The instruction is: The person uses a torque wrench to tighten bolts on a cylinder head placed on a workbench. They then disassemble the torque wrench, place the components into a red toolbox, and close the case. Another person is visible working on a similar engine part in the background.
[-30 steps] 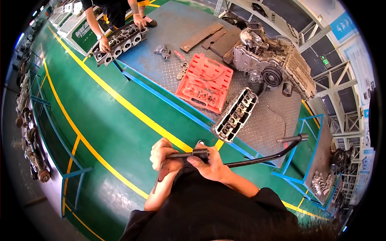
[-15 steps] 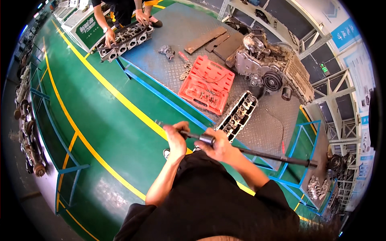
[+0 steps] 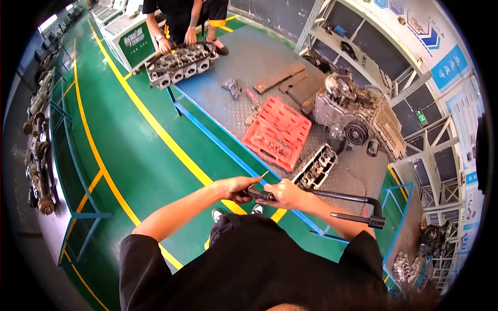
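Note:
A black C-shaped valve spring compressor (image 3: 345, 196) is held crosswise in front of my body, its bent frame reaching out to the right past my forearm. My left hand (image 3: 241, 189) is closed round its left end, where a thin metal rod pokes up between the hands. Just beside it, my right hand (image 3: 285, 193) grips the black collar and shaft. The fingers partly hide the parts between them. Beyond my right hand a cylinder head (image 3: 316, 167) lies on the near edge of the metal-topped bench (image 3: 207, 103).
On the bench are an open red tool case (image 3: 277, 135), a large engine (image 3: 358, 114) and brown flat boards (image 3: 280, 78). A person's hands rest on another cylinder head (image 3: 181, 65) at the far left corner. A side bench with shafts (image 3: 39, 171) stands at left.
My hands have come closer together, and the left has moved right. The compressor has turned, so its bent frame now shows. The view has shifted, and the other person's hands have moved on their cylinder head.

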`<state>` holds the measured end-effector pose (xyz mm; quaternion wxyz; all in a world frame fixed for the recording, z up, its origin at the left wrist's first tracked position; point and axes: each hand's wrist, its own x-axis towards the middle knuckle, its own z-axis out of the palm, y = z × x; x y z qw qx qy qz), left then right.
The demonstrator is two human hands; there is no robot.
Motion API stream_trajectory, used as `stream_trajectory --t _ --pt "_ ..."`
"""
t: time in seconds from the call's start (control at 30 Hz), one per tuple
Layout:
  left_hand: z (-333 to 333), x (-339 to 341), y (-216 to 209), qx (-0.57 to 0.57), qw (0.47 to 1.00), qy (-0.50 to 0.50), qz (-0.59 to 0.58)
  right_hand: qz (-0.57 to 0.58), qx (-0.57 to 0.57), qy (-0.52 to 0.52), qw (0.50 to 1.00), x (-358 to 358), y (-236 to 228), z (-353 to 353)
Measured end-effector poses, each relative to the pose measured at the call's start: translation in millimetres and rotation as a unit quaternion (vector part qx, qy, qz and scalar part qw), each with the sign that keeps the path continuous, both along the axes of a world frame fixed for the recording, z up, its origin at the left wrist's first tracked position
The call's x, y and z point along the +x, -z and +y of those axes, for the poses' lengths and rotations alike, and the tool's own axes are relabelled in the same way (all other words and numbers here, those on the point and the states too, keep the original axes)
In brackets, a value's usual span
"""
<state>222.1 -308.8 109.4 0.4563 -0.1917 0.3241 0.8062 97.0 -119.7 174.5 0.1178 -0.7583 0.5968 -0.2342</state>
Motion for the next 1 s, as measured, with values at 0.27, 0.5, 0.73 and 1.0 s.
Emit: stream_trajectory --t 0.27,0.5,0.73,1.0 --pt "10 48 -24 -0.279 0.696 -0.576 0.327 -0.279 0.033 0.222 0.934 69 0 -33" --pt "5 87 -42 -0.380 0.701 -0.531 0.287 -0.531 0.049 0.318 0.784 91 22 -67" --pt "-44 67 -22 -0.492 0.608 -0.405 0.474 -0.622 0.010 0.324 0.712 43 21 -128" --pt "-141 15 -82 -0.598 0.523 -0.003 0.607 -0.851 0.097 0.124 0.501 -14 52 -182"
